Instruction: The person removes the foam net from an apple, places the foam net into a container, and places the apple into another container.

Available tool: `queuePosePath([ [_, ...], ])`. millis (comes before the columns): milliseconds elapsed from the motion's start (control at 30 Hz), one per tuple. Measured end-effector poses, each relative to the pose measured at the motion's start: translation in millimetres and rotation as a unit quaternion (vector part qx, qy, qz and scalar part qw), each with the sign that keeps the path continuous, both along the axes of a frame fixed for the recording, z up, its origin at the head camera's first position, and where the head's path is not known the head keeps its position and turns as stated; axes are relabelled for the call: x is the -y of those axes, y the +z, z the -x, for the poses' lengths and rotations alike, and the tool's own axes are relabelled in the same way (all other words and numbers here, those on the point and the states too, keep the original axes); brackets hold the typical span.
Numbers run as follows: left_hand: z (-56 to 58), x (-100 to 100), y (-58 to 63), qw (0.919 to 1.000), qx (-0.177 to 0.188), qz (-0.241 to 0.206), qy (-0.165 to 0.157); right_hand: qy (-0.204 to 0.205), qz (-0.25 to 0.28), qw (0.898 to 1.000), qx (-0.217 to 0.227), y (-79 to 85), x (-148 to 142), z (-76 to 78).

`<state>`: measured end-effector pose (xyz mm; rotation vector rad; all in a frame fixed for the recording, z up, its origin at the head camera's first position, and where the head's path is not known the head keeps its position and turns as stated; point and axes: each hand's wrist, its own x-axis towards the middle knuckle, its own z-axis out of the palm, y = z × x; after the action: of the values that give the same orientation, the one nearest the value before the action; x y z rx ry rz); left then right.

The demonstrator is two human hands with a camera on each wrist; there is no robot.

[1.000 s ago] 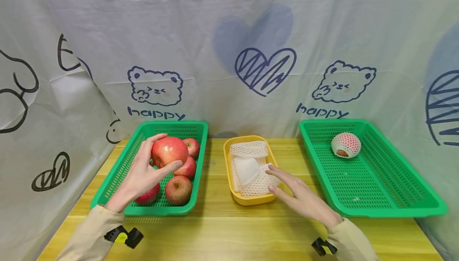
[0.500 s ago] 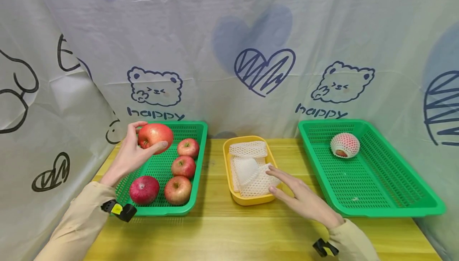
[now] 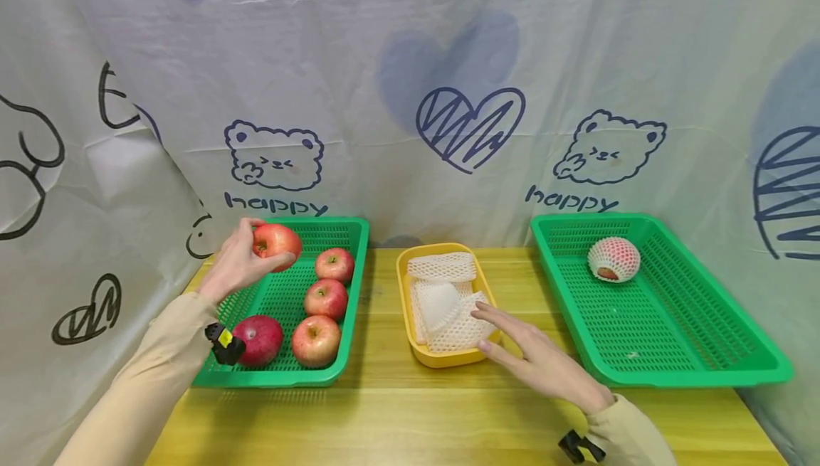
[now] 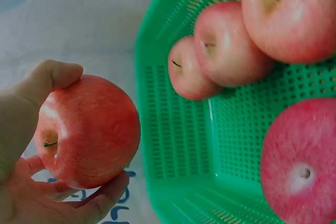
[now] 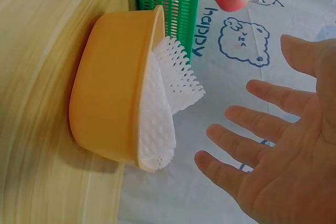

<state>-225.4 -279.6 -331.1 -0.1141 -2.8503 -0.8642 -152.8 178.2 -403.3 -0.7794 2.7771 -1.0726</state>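
Note:
My left hand (image 3: 240, 261) grips a red apple (image 3: 279, 245) above the far left part of the left green basket (image 3: 361, 295). Thumb and fingers curl round its sides in the left wrist view, where its stem (image 4: 50, 144) shows. Below, a row of three apples (image 3: 326, 299) lies along the basket's right side, and a darker red round fruit (image 3: 258, 341) sits near its front left. My right hand (image 3: 544, 363) hovers with spread fingers at the right edge of a yellow container (image 3: 442, 360). Inside that container are white foam nets (image 3: 442, 267); the right hand holds nothing.
At the right stands a second green basket (image 3: 666, 378) with one fruit in a foam net (image 3: 613, 260) near its back. All containers rest on a wooden table (image 3: 410, 423). A printed cloth (image 3: 384, 188) hangs close behind them.
My left hand has lifted the apple away from the others, toward the back left of the basket, uncovering the fruit below. The right hand has stayed nearly still.

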Motion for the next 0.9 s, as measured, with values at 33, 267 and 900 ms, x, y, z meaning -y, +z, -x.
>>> queuePosePath([
  [33,1.8,1,-1.6,1.0,0.003,0.006,0.0,0.0,-0.001,1.0,-0.001,-0.3,0,-0.3],
  [267,12.9,10,-14.4,0.9985,0.021,0.049,-0.009,-0.002,-0.006,1.0,0.002,-1.9,-2,-2.1],
  [900,29.4,22,-48.3,0.9783,0.155,0.137,0.009,0.011,-0.012,1.0,0.027,-3.8,-4,-4.8],
])
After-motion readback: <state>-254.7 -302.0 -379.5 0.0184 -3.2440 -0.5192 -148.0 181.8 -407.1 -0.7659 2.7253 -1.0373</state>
